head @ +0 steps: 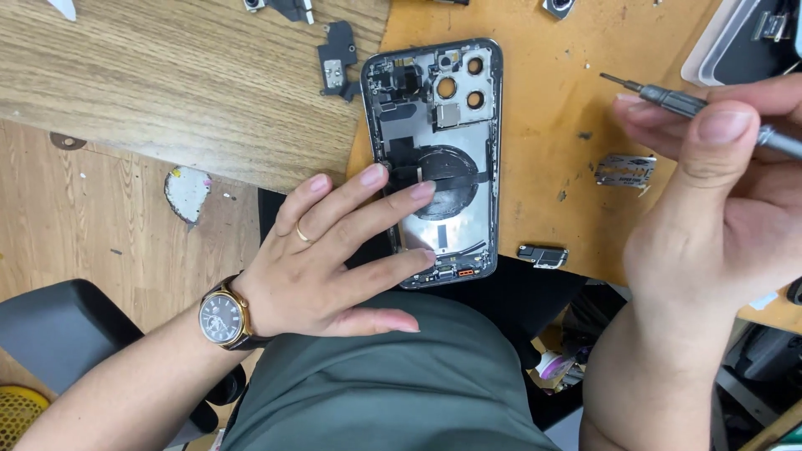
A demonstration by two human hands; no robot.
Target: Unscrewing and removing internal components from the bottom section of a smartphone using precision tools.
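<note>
Your left hand (334, 250) lies flat, fingers spread, pinning the opened phone housing (436, 159) at the surface's near edge; your right hand (718, 200) pinches a precision screwdriver (693, 107). The thin shell looks fragile: hold its rim.

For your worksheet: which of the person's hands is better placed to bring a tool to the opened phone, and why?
The right hand, probably: it already holds the screwdriver, tip pointing toward the opened phone. The left hand has its fingers flat on the phone, steadying it.

Razor blade (625, 170) on orange mat (551, 125); small black part (337, 58) on wooden bench (167, 92).
</note>
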